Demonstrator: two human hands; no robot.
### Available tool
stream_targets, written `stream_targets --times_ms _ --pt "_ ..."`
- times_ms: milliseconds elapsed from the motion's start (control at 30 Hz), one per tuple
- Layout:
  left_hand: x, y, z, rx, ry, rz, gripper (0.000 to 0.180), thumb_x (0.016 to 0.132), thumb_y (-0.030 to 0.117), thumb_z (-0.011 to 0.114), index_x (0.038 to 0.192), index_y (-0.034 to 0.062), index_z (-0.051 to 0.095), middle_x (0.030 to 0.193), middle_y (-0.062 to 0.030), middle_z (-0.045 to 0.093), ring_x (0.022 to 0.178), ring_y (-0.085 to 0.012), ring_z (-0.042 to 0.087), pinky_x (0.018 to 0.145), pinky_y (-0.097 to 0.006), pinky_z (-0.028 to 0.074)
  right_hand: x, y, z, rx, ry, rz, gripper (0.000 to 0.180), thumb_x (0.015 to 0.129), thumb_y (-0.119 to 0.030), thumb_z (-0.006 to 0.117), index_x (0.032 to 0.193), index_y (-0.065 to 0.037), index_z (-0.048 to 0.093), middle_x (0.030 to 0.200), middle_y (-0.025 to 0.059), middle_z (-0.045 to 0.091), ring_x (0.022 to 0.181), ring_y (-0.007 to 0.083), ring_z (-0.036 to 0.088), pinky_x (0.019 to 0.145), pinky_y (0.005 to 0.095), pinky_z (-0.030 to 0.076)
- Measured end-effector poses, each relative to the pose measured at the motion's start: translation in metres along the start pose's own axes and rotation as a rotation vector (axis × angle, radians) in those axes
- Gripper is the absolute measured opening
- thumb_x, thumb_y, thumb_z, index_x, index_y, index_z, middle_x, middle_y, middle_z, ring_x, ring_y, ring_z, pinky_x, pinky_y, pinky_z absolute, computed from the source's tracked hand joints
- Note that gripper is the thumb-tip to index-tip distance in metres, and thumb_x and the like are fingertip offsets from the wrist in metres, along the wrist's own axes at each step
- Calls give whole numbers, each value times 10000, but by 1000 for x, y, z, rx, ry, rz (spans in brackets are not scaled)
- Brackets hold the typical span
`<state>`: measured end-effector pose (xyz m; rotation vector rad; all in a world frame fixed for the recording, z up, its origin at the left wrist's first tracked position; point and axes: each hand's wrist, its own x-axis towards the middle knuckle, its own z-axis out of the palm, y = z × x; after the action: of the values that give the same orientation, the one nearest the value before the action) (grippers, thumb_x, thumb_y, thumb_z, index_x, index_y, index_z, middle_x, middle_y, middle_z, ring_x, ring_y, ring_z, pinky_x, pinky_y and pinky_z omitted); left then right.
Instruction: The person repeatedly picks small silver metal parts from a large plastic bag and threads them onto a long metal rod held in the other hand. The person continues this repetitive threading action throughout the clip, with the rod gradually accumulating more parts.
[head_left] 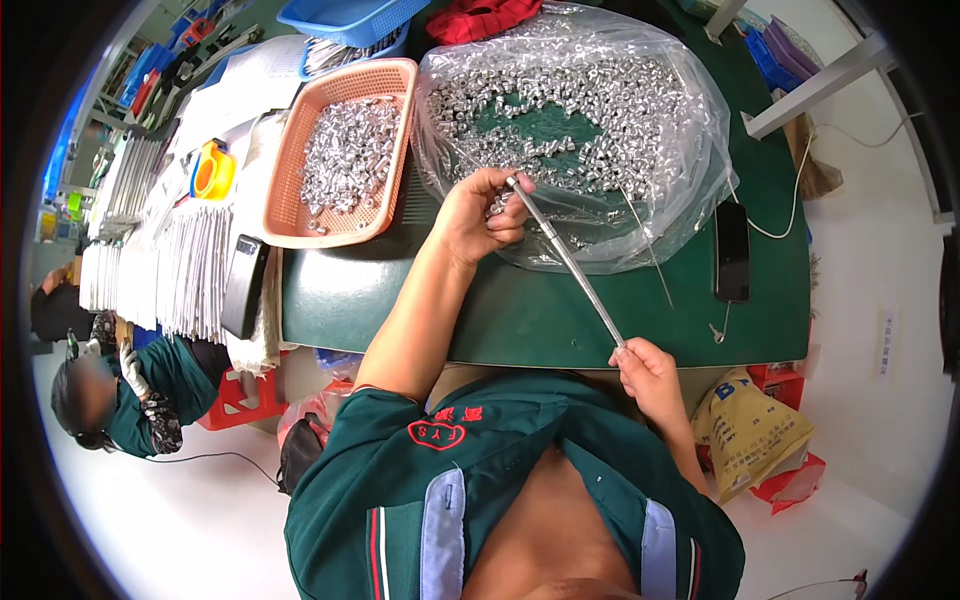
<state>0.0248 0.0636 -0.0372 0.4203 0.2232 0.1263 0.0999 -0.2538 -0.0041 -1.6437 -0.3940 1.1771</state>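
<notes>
A slim silvery metal tube (pixel 572 262) slants across in front of me. My left hand (pixel 484 217) is closed around its upper end, thumb and forefinger at a small metal collar or cap on the tip. Lower down and nearer my body, my right hand (pixel 648 372) pinches the other end. Beyond the left hand spreads a clear plastic bag (pixel 702 165) with a great many small metal sleeve-like pieces (pixel 630 112) on it. More such pieces lie in an orange plastic basket (pixel 276 190) left of my left hand.
The green table (pixel 470 335) bears a dark phone (pixel 732 250) with a cable at right. Leftward are a black case (pixel 245 287), a yellow tape-dispenser-like thing (pixel 212 172) and white stacks (pixel 190 255). Blue baskets (pixel 350 22) and red cloth (pixel 480 18) lie behind. A co-worker (pixel 165 385) sits at left.
</notes>
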Motion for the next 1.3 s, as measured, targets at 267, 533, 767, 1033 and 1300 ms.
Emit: stream_targets --times_ms 267,533,767,1033,1300 --pt "1 -12 21 227 204 157 285 931 253 443 921 4 582 590 -11 435 416 -72 272 389 -223 194 4 3 -1 218 -116 34 211 951 -178 495 845 -2 543 565 -56 366 461 14 286 410 183 221" --pt "1 -20 28 593 82 122 493 973 414 388 1111 -35 538 663 -19 484 428 -62 271 408 -203 216 16 -1 8 445 -193 65 247 970 -226 464 846 -15 489 529 -44 312 425 32 251 393 202 205" --pt "-4 -6 24 274 280 125 377 977 286 389 1130 -35 514 794 -62 508 533 -63 329 429 -184 244 11 -6 4 397 -67 62 230 964 -195 476 822 -19 519 544 -61 309 445 10 236 395 180 191" --pt "-3 -2 9 94 130 201 193 942 169 471 1034 5 518 771 -64 516 478 -62 315 417 -198 244 -1 -1 -4 305 -89 57 197 947 -152 486 831 1 530 561 -52 356 458 15 272 407 187 210" --pt "5 -8 -2 -353 24 161 220 922 212 555 1034 23 544 806 -52 489 563 -78 358 462 -202 283 -1 -1 -5 283 -134 56 193 948 -147 491 840 7 536 567 -44 379 461 20 288 409 188 224"
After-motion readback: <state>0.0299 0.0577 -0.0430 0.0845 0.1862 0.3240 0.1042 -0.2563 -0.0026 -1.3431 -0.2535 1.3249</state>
